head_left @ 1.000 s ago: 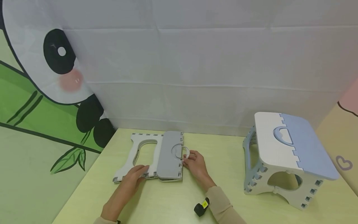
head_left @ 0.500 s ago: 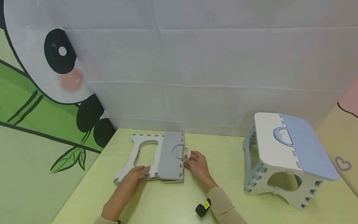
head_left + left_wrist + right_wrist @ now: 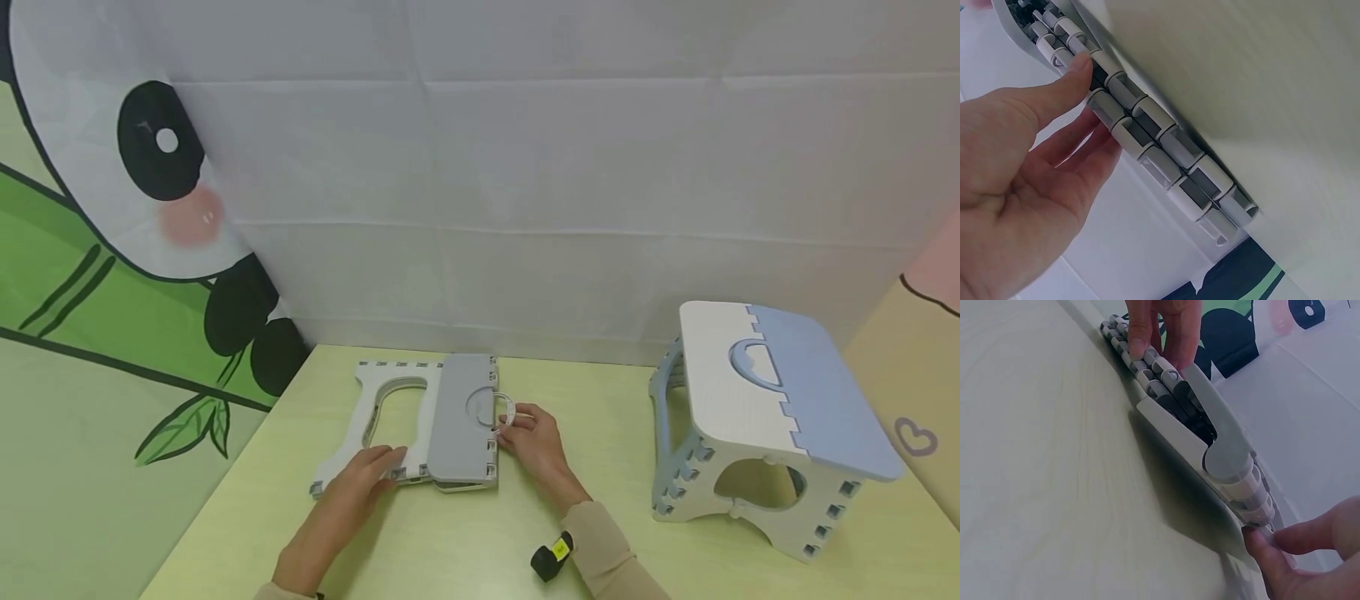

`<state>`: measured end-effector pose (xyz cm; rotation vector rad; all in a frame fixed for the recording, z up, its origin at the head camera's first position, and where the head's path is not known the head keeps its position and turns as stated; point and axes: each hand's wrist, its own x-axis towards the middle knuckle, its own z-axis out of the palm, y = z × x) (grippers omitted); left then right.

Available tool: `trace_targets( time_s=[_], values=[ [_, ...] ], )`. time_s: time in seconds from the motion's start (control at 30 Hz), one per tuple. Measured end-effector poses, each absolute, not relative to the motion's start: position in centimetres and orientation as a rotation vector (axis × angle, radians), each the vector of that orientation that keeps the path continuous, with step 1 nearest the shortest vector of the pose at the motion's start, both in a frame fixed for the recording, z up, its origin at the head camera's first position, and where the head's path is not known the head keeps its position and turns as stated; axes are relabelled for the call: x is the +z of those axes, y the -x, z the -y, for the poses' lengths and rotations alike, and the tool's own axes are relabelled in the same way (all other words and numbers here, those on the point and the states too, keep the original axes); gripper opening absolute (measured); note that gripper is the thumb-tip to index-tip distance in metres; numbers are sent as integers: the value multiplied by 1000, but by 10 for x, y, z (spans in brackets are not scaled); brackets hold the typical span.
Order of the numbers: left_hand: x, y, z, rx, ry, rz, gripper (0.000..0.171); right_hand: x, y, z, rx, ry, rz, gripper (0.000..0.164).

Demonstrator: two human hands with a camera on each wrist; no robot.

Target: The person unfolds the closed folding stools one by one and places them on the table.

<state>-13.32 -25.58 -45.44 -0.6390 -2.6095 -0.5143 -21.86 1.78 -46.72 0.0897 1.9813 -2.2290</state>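
Indoors, a creased white sheet (image 3: 465,167) hangs behind a folded gray-and-white step stool (image 3: 461,429), while a cartoon panda mural (image 3: 161,137) with green bamboo fills the wall to the stool's left. Beneath it spreads a pale yellow tabletop (image 3: 457,550), and well to its right a white-and-blue folding step stool (image 3: 746,412) stands upright. The folded stool lies on the tabletop, gray seat panel to the right. At its near edge, a person's left hand (image 3: 358,485) pinches the hinged rim between thumb and fingers. At its right edge, the right hand (image 3: 542,443) pinches the white carry handle (image 3: 513,408) between thumb and forefinger; how the remaining fingers lie, one cannot tell. In front of the stool and rightward, a black wrist device (image 3: 547,566) bears a yellow label.
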Motion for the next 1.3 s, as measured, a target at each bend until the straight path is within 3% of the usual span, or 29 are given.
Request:
trace_targets(
  time_s=[0.73, 1.3],
  values=[
    [-454, 127, 249, -470, 688, 2532, 61, -459, 215, -31, -2246, -83, -2018, 46],
    [-456, 133, 248, -479, 916, 2397, 61, -444, 211, -43, -2245, -61, -2044, 47]
  ],
)
